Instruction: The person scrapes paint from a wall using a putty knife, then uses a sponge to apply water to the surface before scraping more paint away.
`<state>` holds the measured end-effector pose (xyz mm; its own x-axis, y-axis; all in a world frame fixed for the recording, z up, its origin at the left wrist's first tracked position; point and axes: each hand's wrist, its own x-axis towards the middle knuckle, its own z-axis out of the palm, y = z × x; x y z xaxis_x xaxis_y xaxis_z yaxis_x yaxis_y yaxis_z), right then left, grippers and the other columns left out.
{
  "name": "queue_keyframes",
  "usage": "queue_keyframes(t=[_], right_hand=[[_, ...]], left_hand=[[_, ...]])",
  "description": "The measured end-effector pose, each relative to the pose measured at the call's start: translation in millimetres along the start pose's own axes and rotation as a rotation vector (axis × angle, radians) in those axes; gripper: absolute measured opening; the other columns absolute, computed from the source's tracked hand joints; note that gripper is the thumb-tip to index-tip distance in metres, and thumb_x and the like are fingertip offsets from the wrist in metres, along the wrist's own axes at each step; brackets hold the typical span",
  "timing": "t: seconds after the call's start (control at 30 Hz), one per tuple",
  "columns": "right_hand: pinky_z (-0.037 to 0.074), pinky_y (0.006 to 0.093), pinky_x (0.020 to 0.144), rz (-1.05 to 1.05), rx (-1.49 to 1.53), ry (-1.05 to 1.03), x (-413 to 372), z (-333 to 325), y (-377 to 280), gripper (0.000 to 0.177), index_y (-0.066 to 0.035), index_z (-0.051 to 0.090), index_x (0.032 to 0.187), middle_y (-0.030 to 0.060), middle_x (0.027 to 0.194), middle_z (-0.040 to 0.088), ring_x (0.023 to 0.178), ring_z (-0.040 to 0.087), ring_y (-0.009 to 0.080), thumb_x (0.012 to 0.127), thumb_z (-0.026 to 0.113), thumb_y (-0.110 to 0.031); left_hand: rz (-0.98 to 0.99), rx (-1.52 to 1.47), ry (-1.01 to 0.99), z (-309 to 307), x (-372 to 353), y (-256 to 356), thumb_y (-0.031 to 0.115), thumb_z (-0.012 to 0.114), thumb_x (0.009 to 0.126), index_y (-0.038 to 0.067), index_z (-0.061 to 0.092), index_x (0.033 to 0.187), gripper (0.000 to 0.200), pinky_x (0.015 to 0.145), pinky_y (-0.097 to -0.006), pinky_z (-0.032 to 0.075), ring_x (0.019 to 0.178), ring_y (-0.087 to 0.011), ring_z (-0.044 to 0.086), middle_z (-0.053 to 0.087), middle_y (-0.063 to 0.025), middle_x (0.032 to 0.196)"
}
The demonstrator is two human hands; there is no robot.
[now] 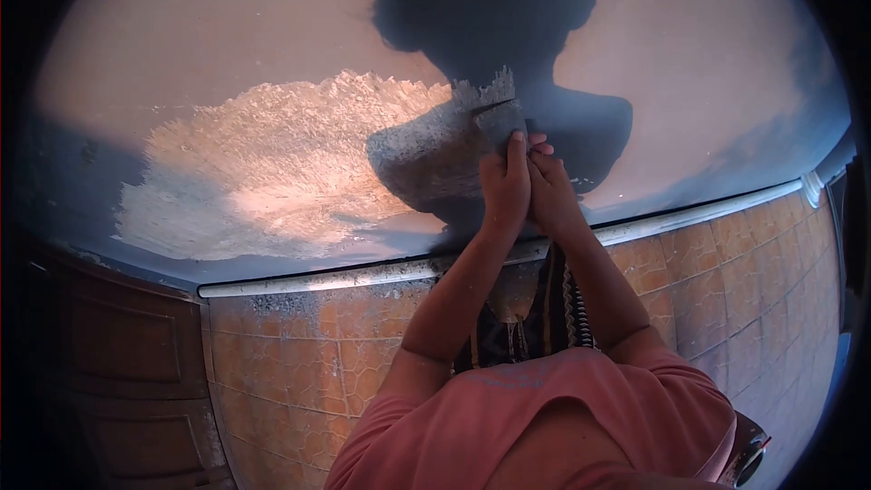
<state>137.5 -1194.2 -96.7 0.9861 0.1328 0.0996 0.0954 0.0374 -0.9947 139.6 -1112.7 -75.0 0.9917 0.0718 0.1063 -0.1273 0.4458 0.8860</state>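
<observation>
Both of my hands are closed on a scraper (498,124) with a wide, flat grey blade. My left hand (505,189) lies on the near side, its thumb stretched up along the blade. My right hand (552,183) wraps the handle from the other side, and the fingers hide most of that handle. The blade's edge is against the wall (689,82), at the right end of a rough, pale patch (272,159) where the surface coat is gone. Jagged remains of the coat stand just above the blade.
A white skirting strip (717,212) runs along the wall's foot. Flakes and dust lie on the orange tiled floor (381,327) near it. At the left is a brown panelled door (122,336). My shadow (481,9) falls across the wall.
</observation>
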Motion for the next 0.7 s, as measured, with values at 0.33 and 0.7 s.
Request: queue_keyframes(t=[0.33, 0.7], right_hand=[[0.047, 0.0257, 0.059, -0.043, -0.031, -0.005, 6, -3, 6, 0.031, 0.003, 0.063, 0.094, 0.004, 0.082, 0.064, 0.07, 0.059, 0.0093, 0.099, 0.044, -0.021], [0.048, 0.0287, 0.065, -0.009, 0.001, -0.021, 3, -3, -5, 0.032, 0.004, 0.062, 0.097, 0.0071, 0.083, 0.065, 0.075, 0.061, 0.013, 0.098, 0.044, -0.021]], left_hand=[[0.044, 0.044, -0.015, -6, 9, -12, 0.026, 0.045, 0.1, -0.008, 0.06, 0.098, 0.038, 0.068, -0.0339, 0.055, 0.074, -0.023, 0.064, 0.063, -0.0148, 0.087], [0.029, -0.045, -0.029, 3, 3, 3, 0.026, 0.045, 0.1, -0.009, 0.06, 0.1, 0.038, 0.068, -0.0345, 0.055, 0.075, -0.0246, 0.064, 0.063, -0.0159, 0.088]])
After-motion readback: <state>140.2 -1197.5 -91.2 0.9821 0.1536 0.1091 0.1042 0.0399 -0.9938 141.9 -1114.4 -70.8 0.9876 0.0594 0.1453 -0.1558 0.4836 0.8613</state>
